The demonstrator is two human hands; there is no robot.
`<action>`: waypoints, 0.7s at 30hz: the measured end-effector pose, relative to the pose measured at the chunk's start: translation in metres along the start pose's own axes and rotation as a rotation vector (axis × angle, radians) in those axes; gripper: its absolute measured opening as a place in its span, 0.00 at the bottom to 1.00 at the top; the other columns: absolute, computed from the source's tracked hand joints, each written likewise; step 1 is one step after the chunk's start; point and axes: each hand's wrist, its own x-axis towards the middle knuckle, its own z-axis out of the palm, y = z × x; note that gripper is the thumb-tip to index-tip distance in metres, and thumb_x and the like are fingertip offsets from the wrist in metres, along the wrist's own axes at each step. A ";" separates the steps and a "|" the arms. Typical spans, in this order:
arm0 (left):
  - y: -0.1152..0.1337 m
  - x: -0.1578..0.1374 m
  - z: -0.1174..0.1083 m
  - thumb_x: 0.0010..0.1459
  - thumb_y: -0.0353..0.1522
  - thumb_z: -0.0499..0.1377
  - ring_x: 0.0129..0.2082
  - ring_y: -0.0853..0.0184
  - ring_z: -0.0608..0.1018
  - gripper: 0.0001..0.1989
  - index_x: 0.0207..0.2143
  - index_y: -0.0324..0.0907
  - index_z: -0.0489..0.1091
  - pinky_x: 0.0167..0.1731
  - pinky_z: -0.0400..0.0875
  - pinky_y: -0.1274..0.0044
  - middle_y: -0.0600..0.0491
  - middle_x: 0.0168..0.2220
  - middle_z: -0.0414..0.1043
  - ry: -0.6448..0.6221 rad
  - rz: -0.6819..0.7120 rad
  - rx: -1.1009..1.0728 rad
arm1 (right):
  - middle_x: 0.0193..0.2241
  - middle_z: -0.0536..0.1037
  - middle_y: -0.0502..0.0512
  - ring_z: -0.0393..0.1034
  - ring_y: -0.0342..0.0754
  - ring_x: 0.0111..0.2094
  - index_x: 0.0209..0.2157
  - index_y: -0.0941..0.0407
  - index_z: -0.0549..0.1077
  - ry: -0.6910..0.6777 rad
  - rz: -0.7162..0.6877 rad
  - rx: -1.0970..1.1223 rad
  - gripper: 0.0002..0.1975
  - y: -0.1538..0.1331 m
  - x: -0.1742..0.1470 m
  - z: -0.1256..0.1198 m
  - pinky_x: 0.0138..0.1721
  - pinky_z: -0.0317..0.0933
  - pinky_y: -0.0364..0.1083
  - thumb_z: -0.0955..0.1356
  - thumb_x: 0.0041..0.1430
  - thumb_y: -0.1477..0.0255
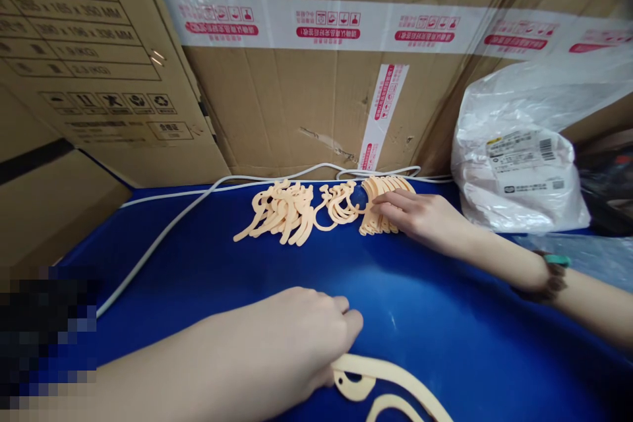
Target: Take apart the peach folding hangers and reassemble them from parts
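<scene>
Fingers of our left hand [311,333] grip a flat, curved, cream strip [395,372] over the blue table [277,270]; our right hand [428,217] touches similar pieces [380,221], whether gripping we cannot tell

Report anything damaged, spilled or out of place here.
Low on the tall brown cardboard box behind the blue table, a pale patch looks torn, unlike the smoother cardboard around it. The left-hand heap of cream, flat, curved pieces lies jumbled, unlike the neater row at right. Nothing looks spilled.
</scene>
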 end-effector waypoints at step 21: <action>-0.056 0.041 -0.015 0.54 0.33 0.58 0.32 0.70 0.72 0.08 0.34 0.38 0.73 0.30 0.66 0.79 0.52 0.34 0.72 0.502 -0.222 -1.156 | 0.29 0.72 0.47 0.64 0.41 0.26 0.51 0.55 0.66 -0.075 0.550 1.180 0.17 -0.054 0.015 -0.026 0.25 0.56 0.40 0.66 0.62 0.64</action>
